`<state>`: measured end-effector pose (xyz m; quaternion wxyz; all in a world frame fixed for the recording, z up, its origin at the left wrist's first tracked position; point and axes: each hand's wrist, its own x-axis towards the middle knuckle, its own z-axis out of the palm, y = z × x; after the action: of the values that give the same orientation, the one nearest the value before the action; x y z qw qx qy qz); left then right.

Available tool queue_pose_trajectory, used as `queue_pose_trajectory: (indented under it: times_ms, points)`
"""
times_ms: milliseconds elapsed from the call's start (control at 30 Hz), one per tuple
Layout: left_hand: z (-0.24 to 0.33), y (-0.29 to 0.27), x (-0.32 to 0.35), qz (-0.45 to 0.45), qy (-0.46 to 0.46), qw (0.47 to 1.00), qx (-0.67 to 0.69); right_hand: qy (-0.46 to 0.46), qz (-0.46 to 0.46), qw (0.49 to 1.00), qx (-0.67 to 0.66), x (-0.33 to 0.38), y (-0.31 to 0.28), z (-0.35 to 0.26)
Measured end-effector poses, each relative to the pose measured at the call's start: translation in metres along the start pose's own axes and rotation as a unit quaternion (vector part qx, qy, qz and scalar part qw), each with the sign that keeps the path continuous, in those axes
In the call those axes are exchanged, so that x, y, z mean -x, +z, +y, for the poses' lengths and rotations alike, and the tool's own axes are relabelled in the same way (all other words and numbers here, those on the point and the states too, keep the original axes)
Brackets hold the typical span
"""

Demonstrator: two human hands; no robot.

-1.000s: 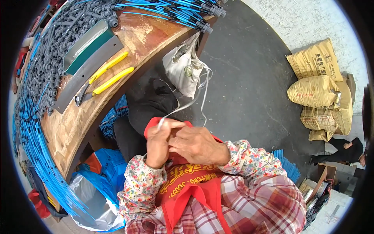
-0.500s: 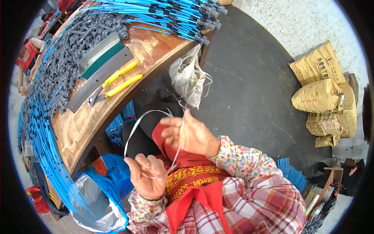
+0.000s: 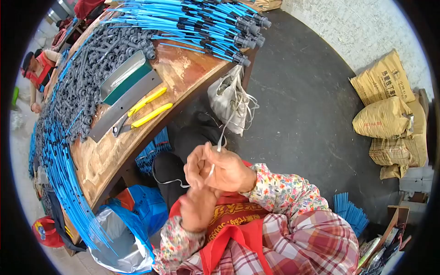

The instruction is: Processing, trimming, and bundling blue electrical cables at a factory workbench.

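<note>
In front of my lap a thin white strap [image 3: 221, 141] runs from the cloth bag [image 3: 228, 101] at the table edge down to my right hand [image 3: 227, 172]. The fingers of that hand are curled, with a short piece of strap showing against them. My left hand [image 3: 199, 207] is just below, its fingertips up against the right hand. Motion blurs the left fingers, so their grip on the strap is unclear. A loose loop of the strap hangs to the left, over my dark-clothed knee.
On the wooden table [image 3: 107, 153] lie yellow-handled pliers [image 3: 149, 110], a green tray [image 3: 126, 78], grey fittings [image 3: 87, 73] and blue tubes [image 3: 64, 169]. A blue bag [image 3: 149, 206] stands below. Yellow sacks [image 3: 380, 119] lean at the wall. Another person [image 3: 41, 68] is far left.
My hands have come together from being apart. The left hand moved up and right to the right hand, and the strap's wide loop dropped lower. The view has shifted slightly.
</note>
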<state>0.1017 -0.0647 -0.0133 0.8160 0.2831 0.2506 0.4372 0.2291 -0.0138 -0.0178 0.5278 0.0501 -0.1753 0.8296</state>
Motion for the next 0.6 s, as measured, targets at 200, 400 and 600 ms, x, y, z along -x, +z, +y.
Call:
queue_pose_trajectory:
  times_ms: [200, 400, 600]
  points:
    - [0.047, -0.005, -0.099, -0.176, 0.071, 0.975, 0.114, -0.109, -0.019, 0.962, 0.251, 0.000, 0.020, -0.055]
    - [0.105, 0.038, -0.175, -0.045, 0.116, 0.989, -0.082, -0.373, 0.107, 0.572, 0.722, -0.096, 0.084, -0.175]
    - [0.122, 0.063, -0.252, 0.135, 0.080, 0.987, 0.027, -0.121, 0.307, 0.162, 0.930, -0.199, 0.054, -0.283]
